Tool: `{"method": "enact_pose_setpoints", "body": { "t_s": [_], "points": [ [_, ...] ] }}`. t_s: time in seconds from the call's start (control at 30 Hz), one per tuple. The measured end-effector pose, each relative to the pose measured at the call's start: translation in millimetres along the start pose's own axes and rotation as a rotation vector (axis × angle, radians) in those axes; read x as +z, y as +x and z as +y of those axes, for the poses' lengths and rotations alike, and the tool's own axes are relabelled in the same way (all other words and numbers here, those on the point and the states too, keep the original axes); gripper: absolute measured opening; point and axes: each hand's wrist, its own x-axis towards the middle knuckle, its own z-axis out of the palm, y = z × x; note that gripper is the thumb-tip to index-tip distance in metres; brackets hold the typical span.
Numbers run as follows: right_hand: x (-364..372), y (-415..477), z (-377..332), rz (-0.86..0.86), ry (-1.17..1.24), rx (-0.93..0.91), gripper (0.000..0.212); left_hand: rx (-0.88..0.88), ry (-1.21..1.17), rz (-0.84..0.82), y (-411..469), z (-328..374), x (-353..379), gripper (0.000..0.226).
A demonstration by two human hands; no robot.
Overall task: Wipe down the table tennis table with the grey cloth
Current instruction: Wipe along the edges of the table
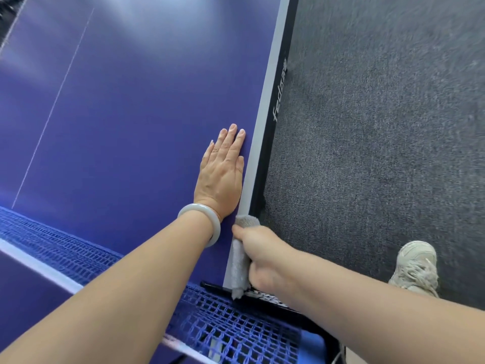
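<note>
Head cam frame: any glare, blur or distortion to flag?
Head view: pale glare washes the far table top; carpet and shoe are motion-smeared; left hand and right hand with the grey cloth are fairly sharp; wide-angle lens stretches the forearms and net near the bottom edge.

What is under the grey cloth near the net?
The grey cloth lies on the pale edge stripe of the table, gripped by the right hand. The stripe shows beyond it; the patch beneath is covered, so its state cannot be seen.
</note>
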Motion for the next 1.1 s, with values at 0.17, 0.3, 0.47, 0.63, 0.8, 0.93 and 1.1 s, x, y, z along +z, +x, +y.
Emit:
{"method": "enact_pose_setpoints", "body": {
  "t_s": [0.17,0.3,0.47,0.63,0.8,0.93,1.1],
  "points": [
    [-5.6,-2.9,-48.2,-0.078,0.225,0.055,0.02,0.003,-0.011,0.004,0.0,-2.6,2.8,0.051],
    [-11.4,-13.3,-110.0,-0.051,0.434,-0.186,0.025,-0.006,-0.026,-0.003,0.7,-3.9,2.5,0.051],
    [-3.1,7.4,-89.7,0.133,0.154,-0.544,0.046,-0.005,-0.051,-0.014,-0.2,-3.8,1.8,0.05],
    [0.6,30.6,-34.2,0.173,-0.082,-0.673,0.068,-0.005,-0.064,-0.011,1.6,-4.7,1.9,0.053],
    [-11.6,61.4,-115.0,0.259,-0.166,-0.779,0.066,0.002,-0.046,-0.027,1.4,-5.1,-0.6,0.052],
    [-24.1,72.6,-169.7,0.258,-0.226,-0.83,0.068,-0.022,-0.031,-0.046,1.8,-1.7,-3.1,0.056],
    [-30.8,80.4,-173.0,0.211,-0.274,-0.82,0.076,-0.017,0.033,-0.086,7.8,4.2,-14.6,0.058]
  ]
}}
